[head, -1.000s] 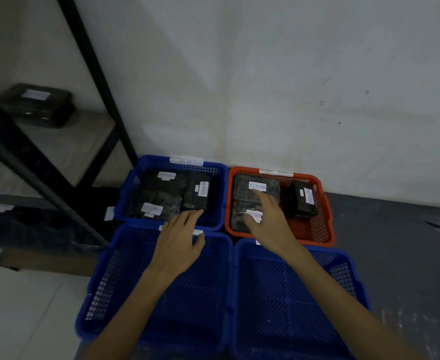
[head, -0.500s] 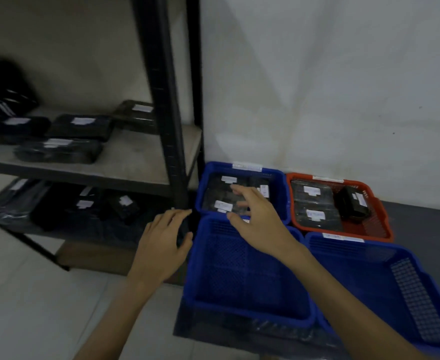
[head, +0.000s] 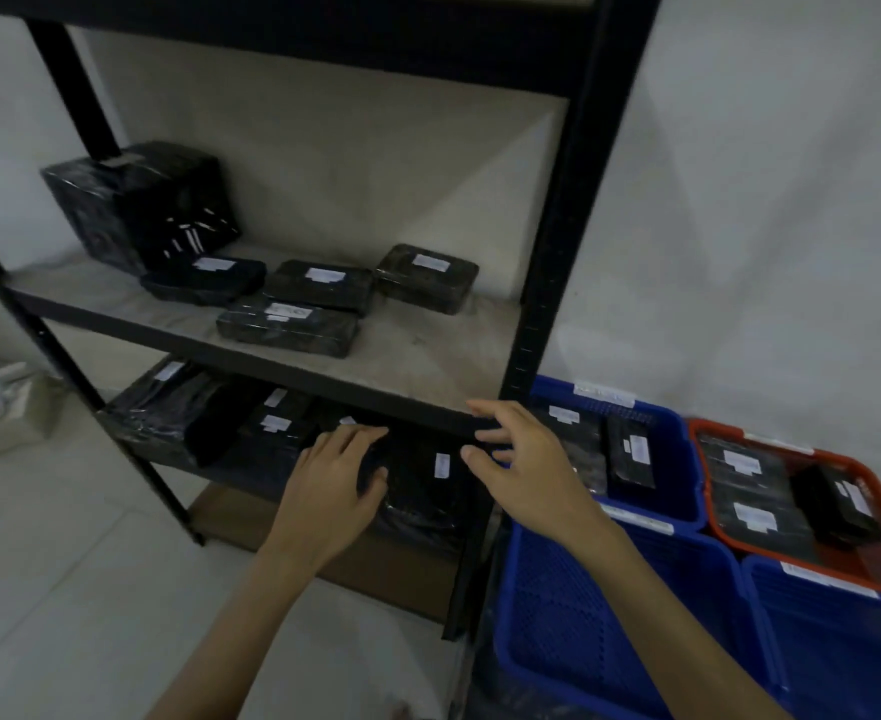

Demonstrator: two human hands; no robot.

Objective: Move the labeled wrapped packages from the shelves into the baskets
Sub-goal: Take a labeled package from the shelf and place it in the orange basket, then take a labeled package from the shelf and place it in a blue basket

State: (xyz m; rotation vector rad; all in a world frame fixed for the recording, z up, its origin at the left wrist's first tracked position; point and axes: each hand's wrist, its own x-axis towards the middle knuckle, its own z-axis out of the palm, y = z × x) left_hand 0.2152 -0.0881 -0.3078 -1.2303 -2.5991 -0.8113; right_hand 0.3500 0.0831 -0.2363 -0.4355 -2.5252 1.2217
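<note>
Fingers (head: pixel 357 438) of the left hand (head: pixel 331 480) are lying loosely straight on a labeled wrapped package (head: pixel 428 485); the right hand (head: pixel 526 470) is hovering just beside it, fingers spread.

place: storeroom | evidence: black metal shelving (head: pixel 557 252), labeled wrapped packages (head: pixel 318 285), plastic baskets (head: pixel 609 631)

The middle shelf (head: pixel 422 358) bears four labeled packages (head: pixel 288 330), one big wrapped box (head: pixel 142 205); lower shelf (head: pixel 165 458) holds more.
</note>
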